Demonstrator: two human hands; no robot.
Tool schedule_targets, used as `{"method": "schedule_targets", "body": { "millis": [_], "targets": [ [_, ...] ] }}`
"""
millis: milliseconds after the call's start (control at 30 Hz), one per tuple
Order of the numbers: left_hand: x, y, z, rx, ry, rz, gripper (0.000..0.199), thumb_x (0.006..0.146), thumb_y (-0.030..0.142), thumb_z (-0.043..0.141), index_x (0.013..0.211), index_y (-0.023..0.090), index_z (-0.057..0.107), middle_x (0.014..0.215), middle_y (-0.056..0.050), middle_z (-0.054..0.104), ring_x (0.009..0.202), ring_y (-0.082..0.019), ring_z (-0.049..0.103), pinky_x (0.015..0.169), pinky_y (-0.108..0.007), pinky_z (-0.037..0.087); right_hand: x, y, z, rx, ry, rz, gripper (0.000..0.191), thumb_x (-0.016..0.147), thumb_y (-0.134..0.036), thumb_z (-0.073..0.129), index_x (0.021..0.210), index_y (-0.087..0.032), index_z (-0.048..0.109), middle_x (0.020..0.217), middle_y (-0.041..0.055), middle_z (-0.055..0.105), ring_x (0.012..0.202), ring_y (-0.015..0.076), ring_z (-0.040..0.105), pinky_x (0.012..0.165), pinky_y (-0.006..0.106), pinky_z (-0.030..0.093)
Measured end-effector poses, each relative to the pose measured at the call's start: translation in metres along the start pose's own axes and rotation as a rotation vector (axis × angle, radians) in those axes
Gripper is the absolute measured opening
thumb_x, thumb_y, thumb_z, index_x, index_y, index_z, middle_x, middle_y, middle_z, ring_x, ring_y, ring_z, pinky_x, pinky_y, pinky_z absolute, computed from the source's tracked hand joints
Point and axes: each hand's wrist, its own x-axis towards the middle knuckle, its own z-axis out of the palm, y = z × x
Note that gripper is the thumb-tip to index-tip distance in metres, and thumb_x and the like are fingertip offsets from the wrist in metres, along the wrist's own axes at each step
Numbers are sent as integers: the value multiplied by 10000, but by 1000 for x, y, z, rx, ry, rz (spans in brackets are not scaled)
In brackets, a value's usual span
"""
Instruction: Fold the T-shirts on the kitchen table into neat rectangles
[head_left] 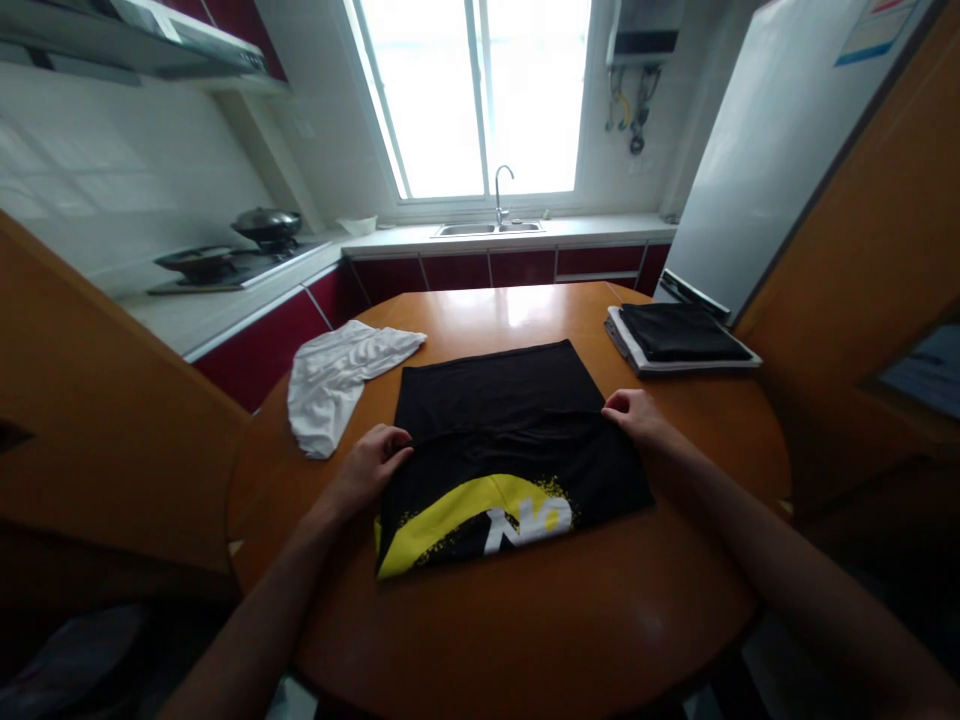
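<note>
A black T-shirt (495,450) with a yellow and white print lies partly folded on the wooden table, its print at the near side. A raised fold runs across its middle. My left hand (377,462) pinches the shirt's left edge at that fold, thumb against fingers. On the opposite edge, at about the same height, my right hand (634,412) grips the cloth between thumb and fingertips. To the left of the shirt, a crumpled white garment (337,380) rests near the table's edge.
At the table's back right sits a stack of folded clothes (682,335), black on top. The round wooden table (525,620) stands before a counter with a sink (487,229). A stove with pans (266,225) is at left, a fridge (772,140) at right.
</note>
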Motion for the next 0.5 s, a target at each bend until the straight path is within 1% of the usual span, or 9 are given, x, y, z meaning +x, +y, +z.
{"method": "schedule_targets", "body": {
  "millis": [67,133,167,200,267,300,367,433,500],
  "targets": [
    [-5,13,1,50,109,59,369,916,476,502,1091,190,658,1096,-98,660,1059,-267,619,961,-395,490,-6,-11,0,-122,82,-61,227,871,-342,592,921,-167,727,937,120,730,886,256,671,830,379,525],
    [-13,30,7,82,148,134,399,976,436,426,1213,191,634,1281,-112,616,1229,-262,559,1088,-409,418,-16,-26,3,-193,162,-187,330,935,-370,502,1099,-177,713,1124,141,701,1080,287,632,970,426,489],
    [-17,38,12,101,123,167,429,997,431,396,1282,190,608,1376,-114,572,1303,-258,513,1130,-415,381,-21,-34,7,-208,168,-258,380,960,-378,458,1195,-185,686,1226,139,669,1172,289,594,1032,436,459],
    [-20,44,18,132,65,192,468,1008,443,383,1357,189,566,1466,-115,510,1372,-260,454,1162,-430,343,-27,-40,12,-219,143,-321,425,979,-386,423,1284,-191,645,1323,133,626,1253,285,549,1081,439,428],
    [-27,53,30,221,-88,206,567,1004,508,401,1479,204,455,1583,-110,376,1476,-292,305,1199,-502,262,-37,-46,27,-263,34,-410,507,996,-425,389,1422,-196,542,1488,120,507,1383,276,445,1144,448,372],
    [-29,55,35,260,-159,201,611,997,544,407,1515,219,405,1614,-104,320,1503,-304,239,1206,-533,227,-40,-46,34,-300,-26,-430,544,997,-451,385,1464,-194,496,1542,118,447,1428,278,392,1165,466,343],
    [-32,57,39,304,-242,182,658,991,590,398,1545,238,351,1639,-93,256,1522,-308,167,1210,-556,188,-43,-42,48,-375,-123,-433,596,992,-496,382,1499,-189,449,1586,127,376,1475,289,316,1181,512,300],
    [-34,59,37,308,-243,168,645,1005,581,374,1548,235,345,1640,-90,248,1525,-287,164,1216,-537,187,-42,-37,55,-413,-150,-418,600,994,-501,367,1495,-182,454,1587,139,366,1485,293,295,1179,540,287],
    [-38,65,34,298,-182,160,619,1020,550,358,1543,219,356,1634,-91,268,1523,-265,180,1222,-510,192,-41,-37,54,-412,-115,-417,593,1006,-483,339,1489,-162,462,1586,149,360,1486,288,293,1179,536,292]
  ]
}}
